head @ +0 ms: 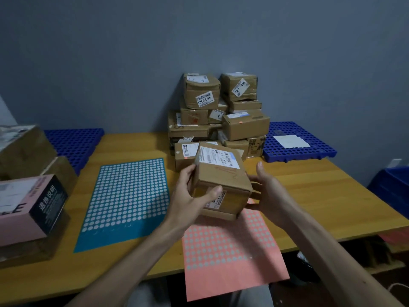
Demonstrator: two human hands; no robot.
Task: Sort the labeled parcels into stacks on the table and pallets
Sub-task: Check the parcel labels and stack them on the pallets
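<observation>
Left grip (192,193) clasps the labeled parcel (221,180) over the pink sheet (223,251) at the worktop's (321,196) front edge. Right grip (269,189), released, flanks it.

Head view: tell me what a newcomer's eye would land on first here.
The cardboard parcel held mid-frame over the table, gripped by the left hand with the right hand beside it, draws the eye first. Behind it a pile of labelled parcels rises against the grey wall. The teal dotted sheet lies left of the hands, and the pink dotted sheet below them overhangs the table's near edge.
</observation>
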